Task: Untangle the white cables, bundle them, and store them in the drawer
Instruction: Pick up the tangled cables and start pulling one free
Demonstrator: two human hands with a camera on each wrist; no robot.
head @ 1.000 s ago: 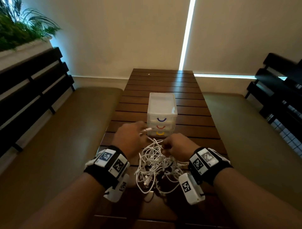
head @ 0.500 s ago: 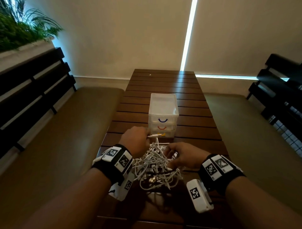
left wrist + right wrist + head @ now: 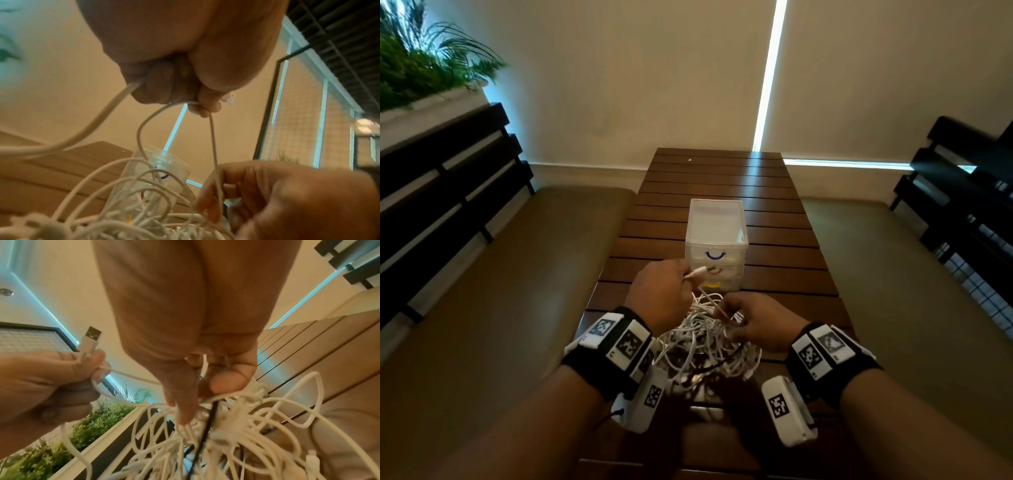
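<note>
A tangle of white cables [image 3: 705,346] hangs between my hands above the near part of the wooden table [image 3: 722,178]. My left hand [image 3: 661,294] grips one cable just behind its USB plug [image 3: 89,339], which sticks out toward the drawer unit; the plug [image 3: 697,273] shows in the head view too. That cable runs down to my right hand [image 3: 753,325], whose thumb and fingers pinch it at the top of the tangle [image 3: 226,426]. A small clear drawer unit [image 3: 717,240] with blue, red and yellow handles stands shut just beyond my hands.
Padded benches [image 3: 500,291] run along both sides of the table, with dark slatted backs [image 3: 441,192]. A planter with green plants [image 3: 417,65] sits at the upper left. One dark cable [image 3: 207,421] runs through the white tangle.
My left hand has lifted and pulled the plug end away from the tangle. My right hand has shifted from a fist on the pile to pinching the strand at its top.
</note>
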